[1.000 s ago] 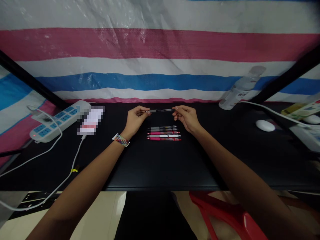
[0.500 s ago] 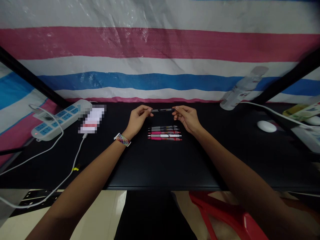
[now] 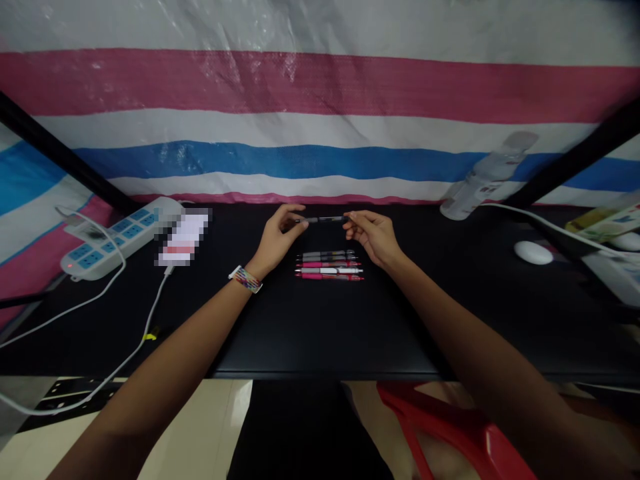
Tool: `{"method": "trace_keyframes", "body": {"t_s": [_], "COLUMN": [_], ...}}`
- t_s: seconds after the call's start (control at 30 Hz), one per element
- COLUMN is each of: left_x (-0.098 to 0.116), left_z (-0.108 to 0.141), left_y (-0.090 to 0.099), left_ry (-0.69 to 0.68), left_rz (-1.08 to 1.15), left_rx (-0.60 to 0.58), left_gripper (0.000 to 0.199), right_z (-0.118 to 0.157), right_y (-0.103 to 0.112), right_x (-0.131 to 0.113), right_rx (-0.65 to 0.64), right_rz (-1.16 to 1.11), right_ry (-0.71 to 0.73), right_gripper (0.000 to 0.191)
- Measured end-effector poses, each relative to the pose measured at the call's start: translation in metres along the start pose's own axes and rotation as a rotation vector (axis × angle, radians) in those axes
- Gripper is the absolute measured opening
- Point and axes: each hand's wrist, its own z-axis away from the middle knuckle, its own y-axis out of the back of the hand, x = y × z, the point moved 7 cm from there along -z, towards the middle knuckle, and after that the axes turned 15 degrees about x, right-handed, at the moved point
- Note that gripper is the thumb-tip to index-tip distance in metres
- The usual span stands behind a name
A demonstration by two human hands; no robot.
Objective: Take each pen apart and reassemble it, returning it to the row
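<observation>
A dark pen lies level, left to right, near the back of the black table. My right hand pinches its right end between thumb and fingertips. At the other end my left hand has thumb and index finger apart around the pen's tip; whether the thumb still touches the pen I cannot tell. Closer to me lies a row of several pens side by side: grey-and-black pens, a white pen and red pens. A colourful woven band circles my left wrist.
To the left are a power strip, a blurred phone and a white cable. On the right stand a clear bottle and a white mouse. A striped sheet hangs behind; a red stool is below the front edge.
The fingers of my left hand have spread off the pen's left end, baring its tip. My right hand keeps its hold. The row of pens has not moved.
</observation>
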Motion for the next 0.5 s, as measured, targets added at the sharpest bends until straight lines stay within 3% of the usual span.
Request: {"method": "trace_keyframes", "body": {"t_s": [0.1,0.2,0.37,0.5], "left_x": [0.0014,0.0061,0.0045,0.0086], "left_z": [0.0009,0.0013,0.0015,0.0023], "left_y": [-0.0004,-0.0002,0.0004,0.0002], "left_ry": [-0.001,-0.043,0.020,-0.027], "left_rz": [-0.009,-0.014,-0.041,-0.043], "left_rx": [-0.001,0.002,0.026,0.033], "left_gripper": [0.021,0.038,0.020,0.040], "right_z": [0.0009,0.0018,0.0028,0.0031], "right_y": [-0.0015,-0.0018,-0.0016,-0.0018], "right_x": [0.0001,0.0000,-0.0013,-0.0019], "right_rx": [-0.019,-0.014,-0.005,-0.010], "right_rz": [-0.014,0.004,0.017,0.016], "right_ry": [-0.002,-0.004,-0.007,-0.008], "right_gripper": [0.028,0.028,0.024,0.025]}}
